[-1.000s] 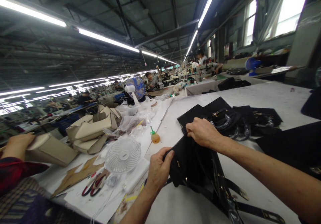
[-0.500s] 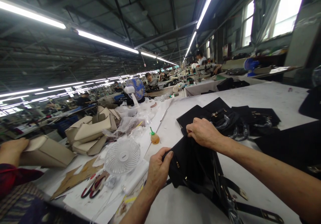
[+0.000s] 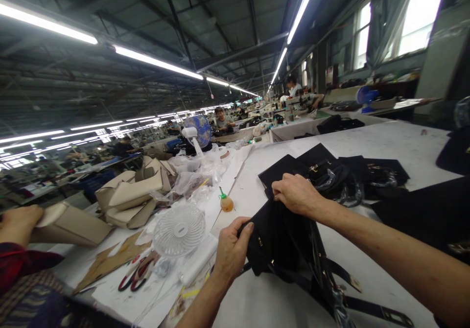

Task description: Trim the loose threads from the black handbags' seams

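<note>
Black bag (image 3: 277, 247) slants over the table (image 3: 249, 301), long axis running far left to near right. My left hand (image 3: 233, 247), the nearer, is clamped on its left edge; my right hand (image 3: 295, 193) is clamped on its far edge.

Head view: from above the near side of the worktop (image 3: 404, 144), facing forward and down
Left hand (image 3: 233, 249), right hand (image 3: 298, 192): close, below centre
Worktop's far edge: farther off, near mid-height

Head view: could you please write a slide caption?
Left grip and right grip hold a black bag at a white table, with a white fan and a green-topped bottle nearby.
</note>
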Demonstrator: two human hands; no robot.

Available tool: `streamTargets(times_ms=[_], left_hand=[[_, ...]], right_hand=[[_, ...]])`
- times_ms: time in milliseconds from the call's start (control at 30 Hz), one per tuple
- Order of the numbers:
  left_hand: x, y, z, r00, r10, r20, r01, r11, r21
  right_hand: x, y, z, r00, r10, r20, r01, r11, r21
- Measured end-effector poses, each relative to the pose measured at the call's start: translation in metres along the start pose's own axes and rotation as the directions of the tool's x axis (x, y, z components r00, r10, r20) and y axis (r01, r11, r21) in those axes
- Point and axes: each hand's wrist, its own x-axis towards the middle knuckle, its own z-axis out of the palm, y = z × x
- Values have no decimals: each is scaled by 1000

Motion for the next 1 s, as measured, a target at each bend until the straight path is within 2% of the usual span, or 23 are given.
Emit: streamTargets(times_ms=[167, 300, 400, 533, 567, 633, 733, 867, 1000], left_hand=[[-3, -1, -1, 1000, 1, 31, 0, 999, -44], [5, 8, -7, 989, -31, 145, 43, 996, -78], [25, 27, -9, 974, -52, 222, 37, 997, 74], [54, 50, 2, 955, 97, 279, -202, 904, 376], [58, 53, 6, 955, 116, 272, -226, 880, 419], [61, 55, 12, 971, 88, 223, -182, 876, 447], [60, 51, 15, 985, 2, 175, -73, 915, 397], [59, 43, 13, 984, -26, 177, -41, 931, 363], [61, 37, 15, 982, -41, 183, -24, 940, 340]], right_hand=[[5, 5, 6, 999, -28, -23, 28, 999, 24], [9, 11, 8, 990, -141, -5, 141, 988, 58], [9, 7, 6, 982, -188, -22, 189, 979, 81], [2, -3, -1, 972, -229, -56, 233, 967, 101], [-1, -4, -3, 972, -223, -70, 230, 968, 105], [-7, -2, -6, 977, -185, -107, 197, 974, 111], [-16, 9, -7, 982, -120, -143, 137, 984, 116], [-18, 21, -5, 990, -78, -116, 92, 989, 120], [-11, 22, -2, 995, -60, -83, 69, 991, 111]])
